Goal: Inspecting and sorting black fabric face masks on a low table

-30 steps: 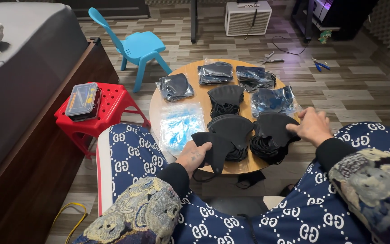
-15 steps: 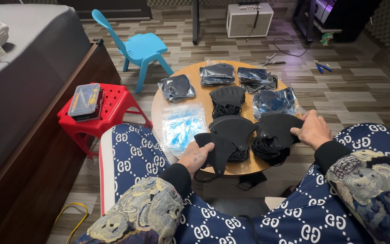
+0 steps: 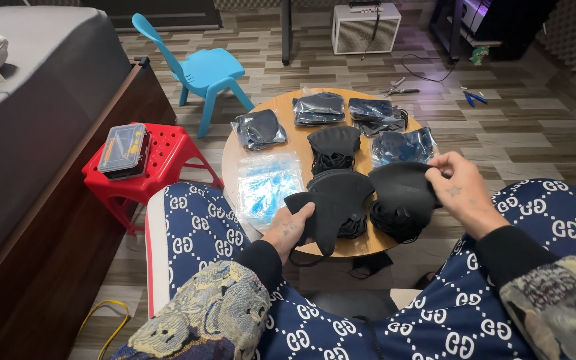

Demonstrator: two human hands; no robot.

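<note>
**Soft black masks in both our hands**

We sit at the round tabletop (image 3: 281, 110). Our left hand (image 3: 290, 225) pinches one black mask (image 3: 326, 212) at its near edge, just past the front rim of the tabletop. Our right hand (image 3: 460, 189) holds the top mask (image 3: 401, 190) of a pile near the right rim, fingers closed on its edge.

We think the masks are light, soft and floppy. They bend easily, so the edge or the ear loops look best to grab.

We cannot see how many masks sit in each pile. The bags (image 3: 319, 108) at the far side of the tabletop are shiny and hard to see into. Something dark lies on the floor under the tabletop; we cannot tell what.
</note>
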